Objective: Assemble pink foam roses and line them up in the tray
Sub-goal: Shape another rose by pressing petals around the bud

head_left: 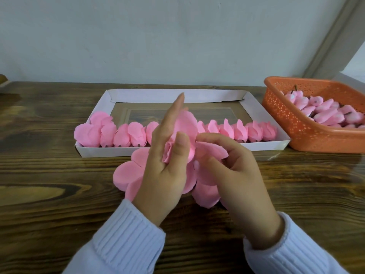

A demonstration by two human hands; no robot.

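My left hand (167, 165) holds a pink rose bud (168, 153) between thumb and fingers, with a petal sheet (186, 123) standing up behind it and the index finger stretched out. My right hand (233, 171) pinches a petal (212, 150) beside the bud. Under both hands lie flat pink petal sheets (128, 172) on the table. A white cardboard tray (138, 150) behind them holds a row of several finished pink roses (122, 136) along its near wall.
An orange perforated basket (292, 123) at the right holds several pink buds (327, 113). The dark wooden table (49, 175) runs to a pale wall behind. The tray's back half shows bare bottom (217, 113).
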